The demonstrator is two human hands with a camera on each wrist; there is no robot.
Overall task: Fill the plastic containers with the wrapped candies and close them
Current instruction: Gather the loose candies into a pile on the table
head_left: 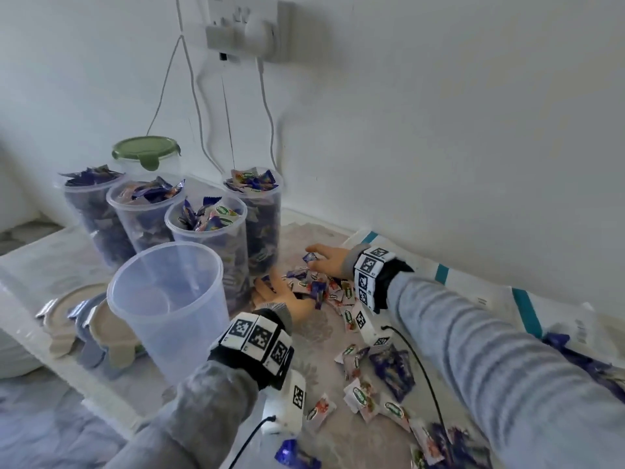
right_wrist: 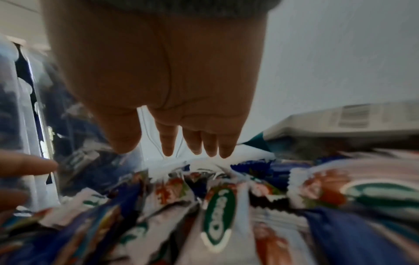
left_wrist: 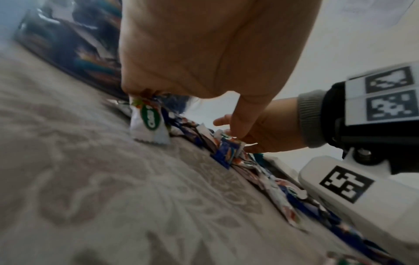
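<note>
Both hands are flat in the candy pile, scooping it from opposite sides. Left hand grip released, fingers straight against the wrappers; right hand likewise, fingers extended, nothing pinched. Step: gathering a load for the empty container, just left of the pile on the counter. Four filled containers behind are still lidless; lids lie left. Next: cup hands together, lift, drop in.

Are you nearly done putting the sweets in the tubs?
Four clear plastic tubs look full but lidless. Both hands, left hand and right hand, are gathering a pile of wrapped candies. The empty clear tub still needs filling, and the loose lids fitting.
</note>
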